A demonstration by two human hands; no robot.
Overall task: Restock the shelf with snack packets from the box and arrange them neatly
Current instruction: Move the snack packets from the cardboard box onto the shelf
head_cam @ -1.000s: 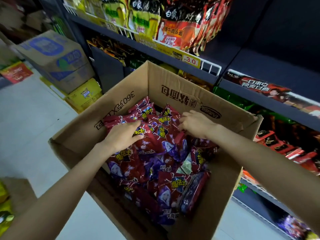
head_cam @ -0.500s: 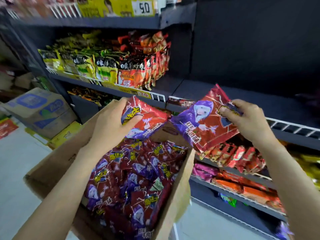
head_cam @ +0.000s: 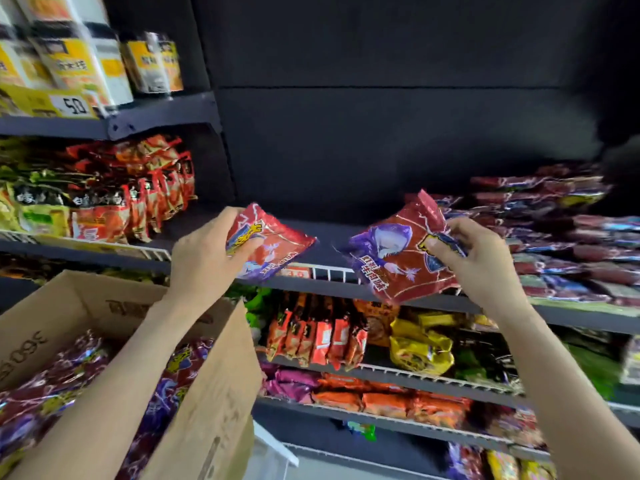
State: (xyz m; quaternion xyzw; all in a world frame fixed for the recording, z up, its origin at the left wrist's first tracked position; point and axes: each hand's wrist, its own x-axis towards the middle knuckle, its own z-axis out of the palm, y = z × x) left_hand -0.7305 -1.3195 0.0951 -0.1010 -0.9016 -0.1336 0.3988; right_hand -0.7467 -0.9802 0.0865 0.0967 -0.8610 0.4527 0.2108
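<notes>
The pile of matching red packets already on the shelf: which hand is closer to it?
Right. The right hand, gripping a packet, is just left of the pile. The left hand, holding another packet, is farther left, above the box.

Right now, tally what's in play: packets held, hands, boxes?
Packets held: 2, one in the left hand (left packet), one in the right hand (right packet)
Hands: 2
Boxes: 1 (box)
Total: 5
</notes>
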